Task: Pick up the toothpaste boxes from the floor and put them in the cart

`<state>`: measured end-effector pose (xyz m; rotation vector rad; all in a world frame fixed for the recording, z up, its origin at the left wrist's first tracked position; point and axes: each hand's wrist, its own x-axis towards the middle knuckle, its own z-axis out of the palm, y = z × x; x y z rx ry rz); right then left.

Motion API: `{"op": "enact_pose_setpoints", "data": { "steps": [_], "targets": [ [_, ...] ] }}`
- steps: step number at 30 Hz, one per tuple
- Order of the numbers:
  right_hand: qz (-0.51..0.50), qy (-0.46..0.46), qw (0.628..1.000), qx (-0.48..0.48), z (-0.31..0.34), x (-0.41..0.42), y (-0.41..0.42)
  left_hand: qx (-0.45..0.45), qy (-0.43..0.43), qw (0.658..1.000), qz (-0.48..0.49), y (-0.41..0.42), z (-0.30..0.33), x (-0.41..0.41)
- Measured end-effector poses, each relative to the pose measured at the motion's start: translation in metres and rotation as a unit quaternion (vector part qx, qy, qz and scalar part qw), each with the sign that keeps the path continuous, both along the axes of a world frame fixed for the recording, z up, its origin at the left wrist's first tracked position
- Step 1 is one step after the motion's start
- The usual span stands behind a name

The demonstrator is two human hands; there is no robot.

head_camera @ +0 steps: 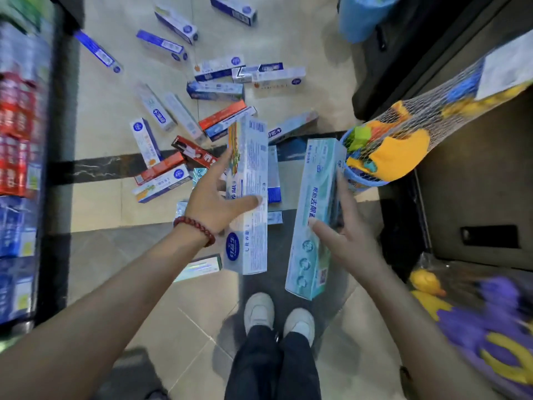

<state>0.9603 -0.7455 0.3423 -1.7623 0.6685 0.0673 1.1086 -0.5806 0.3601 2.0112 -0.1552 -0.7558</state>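
You stand looking down, a long toothpaste box in each hand. Your left hand pinches a white and blue box between thumb and fingers, gripped mid-length so it balances. Your right hand clasps a pale green box the same way, fingers wrapped behind. Beyond your fingers, many more boxes lie scattered on the floor. The cart is not visible.
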Motion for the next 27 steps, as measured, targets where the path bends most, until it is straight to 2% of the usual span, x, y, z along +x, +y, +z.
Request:
{"op": "enact_pose_setpoints", "data": {
  "steps": [4,7,11,21,27],
  "targets": [
    [0.006,-0.059,0.998,0.014,0.119,0.024,-0.004,-0.067,-0.039,0.997,0.016,0.009,0.110,0.002],
    [0.005,-0.105,0.994,0.010,0.202,0.035,-0.005,-0.128,-0.039,0.991,0.025,0.019,0.189,0.001],
    [0.001,-0.167,0.986,0.012,0.290,0.039,0.001,-0.203,-0.057,0.977,0.026,0.033,0.271,-0.001],
    [0.023,-0.288,0.953,0.087,0.450,0.048,0.040,-0.290,-0.128,0.945,0.082,0.073,0.429,-0.021],
    [0.111,-0.313,0.938,0.094,0.516,0.031,0.049,-0.332,-0.174,0.916,0.141,0.092,0.496,-0.060]
  ]
}}
